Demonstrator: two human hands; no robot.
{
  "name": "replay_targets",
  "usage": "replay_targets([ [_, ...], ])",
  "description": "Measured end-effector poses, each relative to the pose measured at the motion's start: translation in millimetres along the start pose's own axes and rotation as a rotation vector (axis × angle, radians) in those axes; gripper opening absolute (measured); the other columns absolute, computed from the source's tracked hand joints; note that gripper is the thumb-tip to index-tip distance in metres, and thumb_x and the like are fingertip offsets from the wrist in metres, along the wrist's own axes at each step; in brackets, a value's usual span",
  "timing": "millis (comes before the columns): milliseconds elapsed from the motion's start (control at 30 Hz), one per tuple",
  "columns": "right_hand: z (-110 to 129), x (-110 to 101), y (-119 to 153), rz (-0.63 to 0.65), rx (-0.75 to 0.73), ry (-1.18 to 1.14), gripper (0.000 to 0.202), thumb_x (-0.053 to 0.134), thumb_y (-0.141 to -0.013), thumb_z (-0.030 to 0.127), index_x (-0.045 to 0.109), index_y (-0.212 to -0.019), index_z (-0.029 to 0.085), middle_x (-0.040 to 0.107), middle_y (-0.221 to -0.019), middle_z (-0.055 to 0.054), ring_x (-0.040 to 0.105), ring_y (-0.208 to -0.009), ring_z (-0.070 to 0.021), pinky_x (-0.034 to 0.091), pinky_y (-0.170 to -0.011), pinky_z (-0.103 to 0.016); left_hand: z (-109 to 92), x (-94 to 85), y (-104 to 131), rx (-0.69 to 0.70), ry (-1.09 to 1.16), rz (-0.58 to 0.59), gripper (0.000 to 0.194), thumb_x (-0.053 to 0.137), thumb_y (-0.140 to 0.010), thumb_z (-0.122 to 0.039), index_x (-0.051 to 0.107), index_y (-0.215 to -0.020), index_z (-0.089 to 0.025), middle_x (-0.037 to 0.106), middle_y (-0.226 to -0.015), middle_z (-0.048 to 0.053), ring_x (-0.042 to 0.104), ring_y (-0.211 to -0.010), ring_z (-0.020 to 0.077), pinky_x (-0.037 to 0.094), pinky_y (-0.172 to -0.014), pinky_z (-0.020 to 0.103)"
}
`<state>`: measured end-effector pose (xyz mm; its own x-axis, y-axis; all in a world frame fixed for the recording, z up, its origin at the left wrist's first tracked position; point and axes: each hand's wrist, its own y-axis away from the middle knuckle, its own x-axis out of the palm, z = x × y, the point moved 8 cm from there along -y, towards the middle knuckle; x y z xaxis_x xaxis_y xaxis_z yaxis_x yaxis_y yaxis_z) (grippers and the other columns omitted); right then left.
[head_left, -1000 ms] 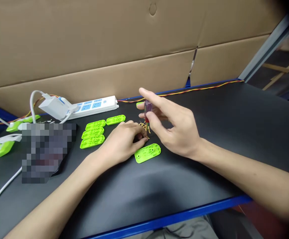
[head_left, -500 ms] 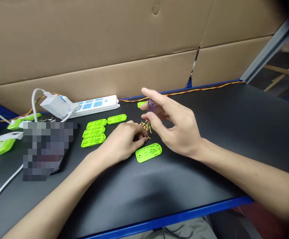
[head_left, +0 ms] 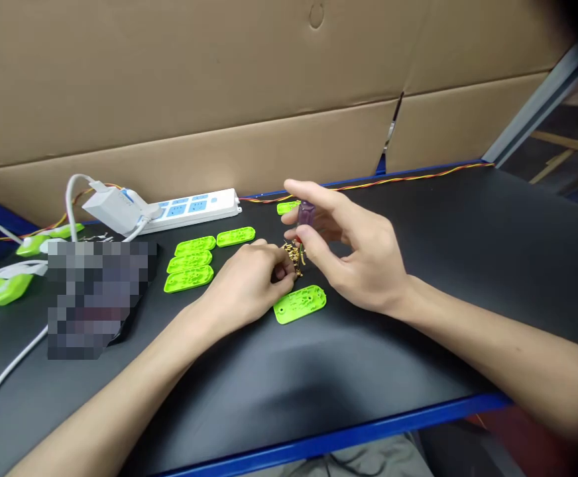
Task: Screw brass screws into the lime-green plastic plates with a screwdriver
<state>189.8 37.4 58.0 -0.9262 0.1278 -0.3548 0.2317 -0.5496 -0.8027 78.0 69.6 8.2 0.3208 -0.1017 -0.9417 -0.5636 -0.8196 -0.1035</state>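
My right hand (head_left: 363, 255) holds a small screwdriver (head_left: 306, 213) by its dark purple handle, thumb and fingers around it, with the thin shaft pointing down at the table. Under the shaft lies a pile of small gold-coloured screws (head_left: 291, 252). My left hand (head_left: 249, 281) rests at the left side of this pile. Its fingertips are pinched together, and whatever may be between them is hidden. Just in front of the fingers lies a bright green plastic shell (head_left: 299, 305), its ribbed inside facing up.
Several more green shells (head_left: 189, 262) lie to the left, and another shell (head_left: 288, 208) sits behind my right fingers. A white power strip (head_left: 194, 209) with a plugged-in adapter stands by the cardboard wall (head_left: 179, 86). A dark, pixelated object (head_left: 100, 298) and white cables lie at left.
Both hands keep nearly the same pose beside the screws. The screwdriver handle shifts slightly and stands more upright, and the whole view has moved a little.
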Motion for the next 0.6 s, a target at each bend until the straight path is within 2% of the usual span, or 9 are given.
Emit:
replay_targets([
  [200, -3.1, 1.2, 0.9, 0.02, 0.022, -0.021, 0.042, 0.048, -0.092, 0.015, 0.048, -0.134, 0.023, 0.066, -0.124, -0.003, 0.072, -0.097, -0.0143, 0.063, -0.086, -0.029, -4.9, -0.4, 1.0, 0.058, -0.017, -0.017, 0.01, 0.053, -0.083, -0.017, 0.059, -0.075, -0.018, 0.066, -0.077, 0.002, 0.058, -0.074, 0.018, 0.043, -0.068, 0.03],
  [367, -1.7, 1.2, 0.0, 0.008, 0.001, -0.017, 0.036, 0.051, -0.093, 0.017, 0.051, -0.129, 0.021, 0.067, -0.121, -0.002, 0.07, -0.099, -0.0125, 0.061, -0.09, -0.026, -6.9, 0.2, 2.2, 0.097, -0.036, -0.037, 0.01, 0.053, -0.084, -0.017, 0.06, -0.078, -0.019, 0.067, -0.082, 0.002, 0.06, -0.078, 0.0195, 0.044, -0.071, 0.031],
  [500, 2.4, -1.2, -1.0, -0.021, -0.042, 0.073, 0.03, 0.057, -0.092, 0.022, 0.058, -0.122, 0.023, 0.068, -0.111, -0.003, 0.068, -0.093, -0.015, 0.062, -0.089, -0.033, -5.7, 3.4, 1.0, 0.103, -0.027, -0.028, 0.009, 0.053, -0.085, -0.017, 0.06, -0.079, -0.019, 0.066, -0.079, 0.001, 0.059, -0.076, 0.0187, 0.044, -0.07, 0.03],
  [600, 1.3, -1.4, -0.9, -0.018, -0.021, 0.081, 0.036, 0.053, -0.093, 0.02, 0.055, -0.129, 0.025, 0.069, -0.109, -0.002, 0.07, -0.091, -0.0157, 0.063, -0.085, -0.034, -5.3, 3.5, 0.6, 0.101, -0.025, -0.034, 0.008, 0.053, -0.084, -0.017, 0.06, -0.082, -0.019, 0.066, -0.08, 0.002, 0.059, -0.076, 0.0186, 0.044, -0.071, 0.03],
])
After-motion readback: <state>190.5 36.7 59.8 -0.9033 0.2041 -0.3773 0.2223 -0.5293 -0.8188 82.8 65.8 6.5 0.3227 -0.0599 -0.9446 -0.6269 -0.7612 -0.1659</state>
